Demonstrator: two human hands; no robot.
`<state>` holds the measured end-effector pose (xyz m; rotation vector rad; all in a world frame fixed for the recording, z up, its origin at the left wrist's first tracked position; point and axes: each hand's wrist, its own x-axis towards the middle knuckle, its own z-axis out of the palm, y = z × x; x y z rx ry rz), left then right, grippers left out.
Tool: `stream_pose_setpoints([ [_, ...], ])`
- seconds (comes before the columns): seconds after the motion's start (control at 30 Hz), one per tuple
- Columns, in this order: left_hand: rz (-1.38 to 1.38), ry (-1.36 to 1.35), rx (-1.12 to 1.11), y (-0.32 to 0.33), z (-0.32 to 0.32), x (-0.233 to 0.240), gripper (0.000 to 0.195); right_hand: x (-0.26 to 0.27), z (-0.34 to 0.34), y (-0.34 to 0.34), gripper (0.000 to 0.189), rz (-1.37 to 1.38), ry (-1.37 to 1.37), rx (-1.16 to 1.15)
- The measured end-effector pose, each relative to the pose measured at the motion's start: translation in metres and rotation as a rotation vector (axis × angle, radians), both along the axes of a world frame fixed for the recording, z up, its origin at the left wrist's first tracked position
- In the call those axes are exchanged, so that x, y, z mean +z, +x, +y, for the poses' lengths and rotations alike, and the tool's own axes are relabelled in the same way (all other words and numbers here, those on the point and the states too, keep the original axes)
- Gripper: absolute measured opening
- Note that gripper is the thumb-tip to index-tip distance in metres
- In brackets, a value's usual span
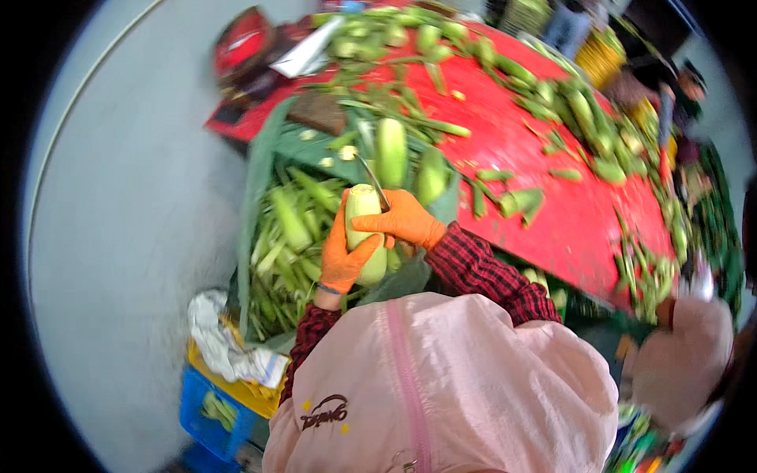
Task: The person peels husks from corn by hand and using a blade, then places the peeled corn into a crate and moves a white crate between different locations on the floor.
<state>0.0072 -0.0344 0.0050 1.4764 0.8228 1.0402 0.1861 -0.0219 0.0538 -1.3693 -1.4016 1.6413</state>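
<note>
My left hand [343,254], in an orange glove, is closed around a pale green ear of corn [365,207] with its cut end up. From the right, my right hand [408,219], gloved the same, holds a thin curved knife [371,177], its thumb pressed on the ear. Just beyond the hands, a green husked ear [391,152] stands upright, and another [432,174] leans to its right. Below them, a green bag [251,195] holds many loose husks [290,222]. Small cut ends [347,153] lie on its far part.
A red table [568,224] bears scattered husks and ears and curves away to the right. A brown block [316,111] lies at its near left. A blue crate [207,414] stands at lower left. Co-workers [680,360] are along the right side.
</note>
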Motion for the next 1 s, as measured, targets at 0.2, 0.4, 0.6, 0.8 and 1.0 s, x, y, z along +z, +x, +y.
stream_pose_setpoints([
  [0.2, 0.209, -0.163, -0.165, 0.011, 0.016, -0.041, 0.076, 0.014, -0.123, 0.131, 0.052, 0.112, 0.019, -0.566],
  [0.4, 0.735, 0.426, -0.291, 0.052, 0.014, -0.096, 0.088, -0.027, -0.271, 0.213, 0.049, -0.393, -0.134, -0.978],
  [0.6, 1.326, 0.353, -0.324, -0.018, 0.030, -0.177, 0.090, -0.110, -0.363, 0.226, 0.060, -0.653, -0.679, -0.988],
  [0.8, 1.345, 0.248, -0.273, -0.054, 0.048, -0.191, 0.086, -0.173, -0.438, 0.175, 0.067, -0.422, -0.957, -1.275],
  [1.0, 1.180, 0.219, -0.333, -0.079, 0.055, -0.194, 0.079, -0.161, -0.510, 0.167, 0.060, -0.295, -0.908, -1.499],
])
